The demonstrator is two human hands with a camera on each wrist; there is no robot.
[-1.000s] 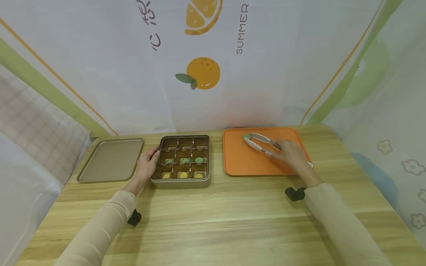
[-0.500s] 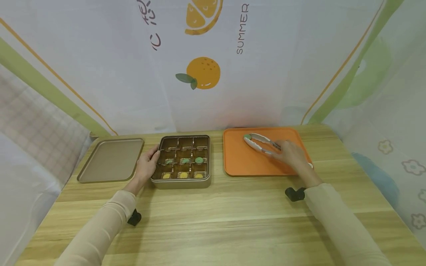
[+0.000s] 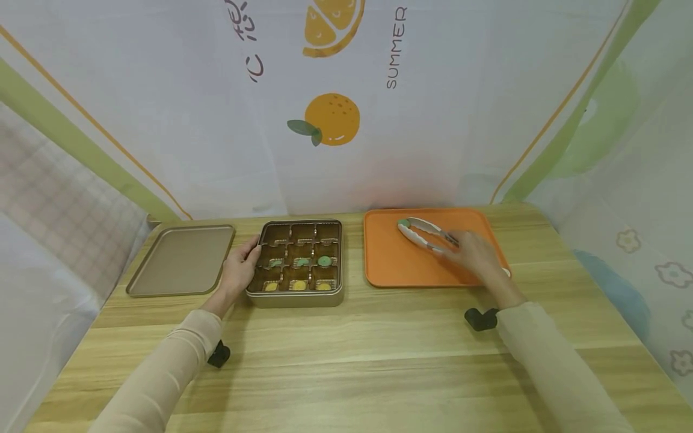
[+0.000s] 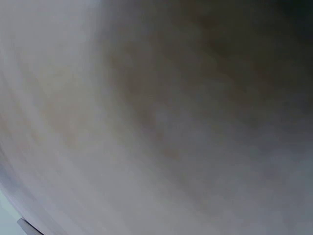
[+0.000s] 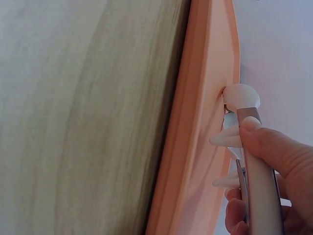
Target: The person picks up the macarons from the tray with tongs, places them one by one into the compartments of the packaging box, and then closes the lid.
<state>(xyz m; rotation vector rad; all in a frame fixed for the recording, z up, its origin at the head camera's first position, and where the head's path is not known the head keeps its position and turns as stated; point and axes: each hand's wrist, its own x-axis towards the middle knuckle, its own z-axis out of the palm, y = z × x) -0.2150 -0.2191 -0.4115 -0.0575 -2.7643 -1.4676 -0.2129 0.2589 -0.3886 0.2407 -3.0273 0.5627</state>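
Note:
In the head view my left hand rests against the left side of a gold tin box, fingers fairly straight along its wall. A brown divider insert splits the box into several compartments. Yellow pieces lie in the front row and green pieces in the middle row. My right hand grips white-tipped tongs over the orange tray; their tips are at a small round green piece. In the right wrist view the thumb presses the tongs' handle. The left wrist view is only blur.
A shallow gold tray or lid lies left of the box. The wooden table reaches back to a hanging printed cloth. Black wrist-worn pieces sit under both forearms.

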